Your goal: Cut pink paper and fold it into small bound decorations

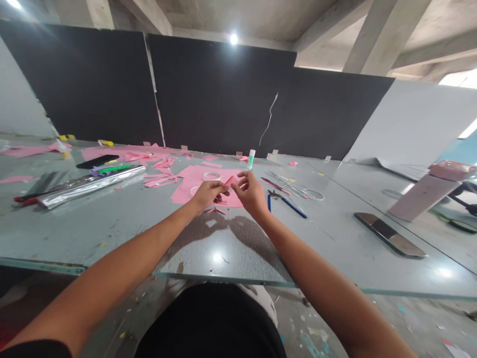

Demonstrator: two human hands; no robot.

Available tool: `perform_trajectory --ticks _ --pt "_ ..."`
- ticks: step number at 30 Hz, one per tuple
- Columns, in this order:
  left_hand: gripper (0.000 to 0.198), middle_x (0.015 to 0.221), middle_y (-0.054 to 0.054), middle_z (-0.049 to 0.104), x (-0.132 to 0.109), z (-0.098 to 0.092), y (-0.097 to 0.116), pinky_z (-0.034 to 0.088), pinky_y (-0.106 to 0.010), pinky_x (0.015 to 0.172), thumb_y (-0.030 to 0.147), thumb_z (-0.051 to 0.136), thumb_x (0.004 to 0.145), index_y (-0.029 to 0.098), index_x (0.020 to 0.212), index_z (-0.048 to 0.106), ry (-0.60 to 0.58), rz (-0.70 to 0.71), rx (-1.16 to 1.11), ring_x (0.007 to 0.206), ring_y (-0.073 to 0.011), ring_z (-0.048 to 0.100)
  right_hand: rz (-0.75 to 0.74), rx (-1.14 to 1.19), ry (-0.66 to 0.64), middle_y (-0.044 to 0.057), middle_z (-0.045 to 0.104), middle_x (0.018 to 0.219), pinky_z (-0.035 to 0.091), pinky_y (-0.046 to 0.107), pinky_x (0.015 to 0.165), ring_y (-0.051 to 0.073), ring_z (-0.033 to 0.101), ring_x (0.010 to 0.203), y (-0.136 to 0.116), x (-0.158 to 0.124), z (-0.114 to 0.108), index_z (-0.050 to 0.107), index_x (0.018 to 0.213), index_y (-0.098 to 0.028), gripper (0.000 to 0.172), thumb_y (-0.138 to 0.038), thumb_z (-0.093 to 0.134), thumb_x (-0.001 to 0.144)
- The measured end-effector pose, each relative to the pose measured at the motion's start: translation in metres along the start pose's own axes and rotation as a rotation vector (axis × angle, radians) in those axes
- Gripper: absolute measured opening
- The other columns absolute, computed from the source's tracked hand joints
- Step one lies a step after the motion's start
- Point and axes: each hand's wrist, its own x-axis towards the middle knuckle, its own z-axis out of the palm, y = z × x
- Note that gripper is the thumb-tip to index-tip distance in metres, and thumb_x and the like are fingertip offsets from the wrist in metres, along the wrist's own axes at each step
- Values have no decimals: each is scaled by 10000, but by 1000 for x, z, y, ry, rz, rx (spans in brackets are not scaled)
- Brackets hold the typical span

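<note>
My left hand (209, 194) pinches a thin rolled strip of pink paper (228, 180) between thumb and fingertips. Close by on the right, my right hand (250, 191) has curled fingers with a gap between thumb and forefinger, beside the strip's end. Both are above a pink paper sheet (182, 185) on the table. White rings (211, 176) lie on that sheet, one partly behind my left hand. Just below my hands rests a small branched pink piece (216, 211). A glue stick (251, 159) stands upright behind my right hand.
Blue-handled pliers (292, 207) and loose wire (311, 194) lie to the right. Further right are a dark phone-like slab (389, 233) and a pale pink bottle (425, 196). Leftward sit a silver foil roll (93, 186), a black phone (97, 161) and pink scraps (160, 180).
</note>
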Motion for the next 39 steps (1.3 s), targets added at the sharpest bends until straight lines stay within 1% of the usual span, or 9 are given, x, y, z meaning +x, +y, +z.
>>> perform_trajectory --ticks 2,3,5,9,14,19,26,31,39 --pt "305 670 -28 636 0 0 -1 365 -240 506 413 710 601 128 654 614 44 -1 -18 461 -62 453 -145 -144 49 42 621 904 466 258 683 124 579 705 -4 -3 -3 599 972 -191 191 -272 562 804" --pt "313 677 -31 640 0 -1 -1 365 -242 508 418 713 594 127 659 619 64 -1 -32 460 -60 448 -191 -204 48 57 621 938 458 258 702 132 583 742 -6 -4 -4 625 936 -193 157 -263 538 826" --pt "329 685 -38 648 0 -1 -2 372 -246 518 430 720 580 124 663 628 92 1 -61 462 -58 439 -229 -285 14 70 632 958 444 253 720 140 591 772 -7 -5 -5 664 889 -196 179 -254 496 862" --pt "366 662 -33 641 1 -1 -3 383 -245 532 453 752 542 120 641 636 59 34 -116 467 -51 426 -199 -321 -71 58 679 937 432 245 722 138 612 746 -4 -4 -2 696 908 -202 206 -235 497 872" --pt "407 659 -31 632 1 1 -5 383 -238 531 495 759 543 115 650 655 20 94 -108 489 -57 443 -140 -293 -105 59 714 922 424 243 707 150 632 760 -3 -2 -1 714 893 -198 204 -247 520 859" --pt "416 702 -50 655 1 1 -7 389 -247 536 511 729 594 115 712 679 20 155 -36 512 -72 462 -96 -304 -119 40 719 761 384 229 625 139 613 659 -7 -2 -3 732 817 -198 201 -263 543 836" --pt "394 711 -45 661 -1 1 -7 402 -255 558 501 730 595 126 695 668 13 158 -18 519 -79 473 -100 -276 -158 24 705 689 350 212 582 111 568 580 -4 0 -5 739 812 -196 213 -268 540 833" --pt "385 720 -51 670 -1 1 -6 401 -259 550 500 713 608 128 693 665 18 168 45 516 -85 474 -108 -280 -177 17 700 681 350 203 584 102 556 576 -2 1 -6 739 807 -191 197 -238 548 815" --pt "302 672 -41 660 -3 1 -2 391 -250 522 432 694 630 133 651 652 23 166 91 492 -84 465 -86 -246 -186 13 697 672 345 195 565 95 545 564 -3 2 -7 744 824 -178 205 -215 544 804"
